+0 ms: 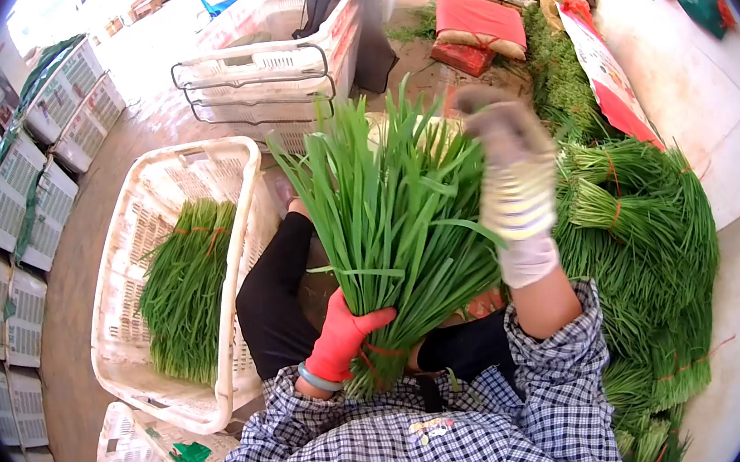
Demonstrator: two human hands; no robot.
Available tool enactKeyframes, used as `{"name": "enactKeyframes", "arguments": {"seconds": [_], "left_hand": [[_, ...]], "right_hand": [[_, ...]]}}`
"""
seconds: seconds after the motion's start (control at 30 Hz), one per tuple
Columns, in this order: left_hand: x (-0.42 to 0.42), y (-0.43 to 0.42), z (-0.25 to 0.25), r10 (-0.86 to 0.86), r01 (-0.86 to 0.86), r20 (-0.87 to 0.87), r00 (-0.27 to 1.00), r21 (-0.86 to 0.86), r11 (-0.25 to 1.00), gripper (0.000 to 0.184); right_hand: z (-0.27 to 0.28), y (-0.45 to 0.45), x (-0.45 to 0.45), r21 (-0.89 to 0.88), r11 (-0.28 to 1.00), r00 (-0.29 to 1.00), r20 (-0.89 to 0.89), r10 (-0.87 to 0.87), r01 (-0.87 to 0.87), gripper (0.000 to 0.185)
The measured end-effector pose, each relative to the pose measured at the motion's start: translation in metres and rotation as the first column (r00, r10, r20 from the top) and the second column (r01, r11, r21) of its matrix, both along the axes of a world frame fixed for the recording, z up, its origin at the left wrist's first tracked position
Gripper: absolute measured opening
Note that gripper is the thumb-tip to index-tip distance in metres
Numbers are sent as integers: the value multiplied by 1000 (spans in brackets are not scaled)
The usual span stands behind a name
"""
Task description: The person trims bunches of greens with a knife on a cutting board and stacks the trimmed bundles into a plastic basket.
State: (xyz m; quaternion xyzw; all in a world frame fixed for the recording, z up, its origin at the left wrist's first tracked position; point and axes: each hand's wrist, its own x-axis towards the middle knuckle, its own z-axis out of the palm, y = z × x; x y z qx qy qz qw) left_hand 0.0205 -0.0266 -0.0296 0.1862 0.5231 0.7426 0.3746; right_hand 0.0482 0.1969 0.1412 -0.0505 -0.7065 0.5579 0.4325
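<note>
My left hand (345,336), in a red glove, is wrapped round the lower part of a large bunch of garlic chives (396,219). The bunch stands nearly upright over my lap, leaves fanned out at the top, and a red tie circles it near the stem ends. Beside the leaves on the right, my right hand (512,155) is raised in a striped, soiled glove. Motion smears its fingers, so their hold does not show. At my left a white plastic crate (237,182) contains tied chives (190,297).
A big heap of tied chives (638,264) lies along my right side. Stacked white crates (264,65) with wire handles stand ahead, a dark cloth (372,48) over them. More crates (28,197) line the left wall. A red-covered bundle (479,22) sits at the back right.
</note>
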Motion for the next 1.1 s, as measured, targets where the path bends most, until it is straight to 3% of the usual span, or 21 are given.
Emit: {"name": "enactKeyframes", "arguments": {"seconds": [0.07,0.13,0.17,0.2,0.23,0.27,0.33,0.4,0.43,0.6,0.67,0.8,0.83,0.87,0.93,1.0,1.07,1.1], "left_hand": [[-3,-1,-2,40,-40,19,999,19,999,52],[-8,-1,-6,92,-92,13,996,58,994,52],[-10,0,-10,100,-100,4,995,70,993,52],[-11,0,-11,111,-112,14,994,56,992,52],[-12,2,-13,163,-163,16,987,62,985,51],[-12,4,-13,204,-205,16,979,68,976,50],[-12,4,-15,233,-244,109,966,101,964,43],[-15,2,-14,288,-367,340,895,197,909,36],[-16,0,-20,308,-370,293,905,187,910,33],[-13,-2,-21,301,-343,241,923,155,926,36],[-11,-3,-16,285,-342,298,911,159,926,37],[-11,-2,-18,304,-336,212,929,138,932,37],[-11,-2,-18,308,-340,211,928,139,930,37],[-10,0,-17,325,-349,171,930,131,928,35],[-7,6,-14,355,-364,95,930,116,924,31],[-3,10,-6,359,-366,75,930,113,924,31],[1,12,-2,393,-385,-45,918,133,913,33],[1,10,-5,386,-379,-37,922,119,918,34]], "right_hand": [[15,3,12,-41,985,950,-276,149,-166,38],[18,0,38,312,946,983,-126,132,-87,60],[14,4,52,588,791,981,180,76,-169,64],[24,-14,48,804,504,939,341,45,-316,68],[10,-34,41,820,374,861,499,-97,-433,73],[-20,-47,36,869,232,840,487,-239,-438,79],[-65,-44,29,853,165,791,520,-322,-494,73],[-78,-36,33,821,131,732,559,-389,-556,65],[-83,-32,36,787,91,679,579,-451,-611,56],[-110,-25,52,842,61,761,513,-398,-536,40],[-113,-27,59,941,149,890,336,-308,-304,8],[-108,-27,63,948,232,894,288,-343,-217,16],[-94,-29,66,890,401,888,352,-296,-219,36],[-83,-31,67,890,400,889,351,-294,-219,36],[-62,-35,68,800,596,969,87,-231,71,56],[-46,-51,63,836,538,966,38,-257,110,53],[-41,-58,48,928,335,954,235,-188,-163,43],[-56,-53,38,926,335,940,258,-225,-174,39]]}}
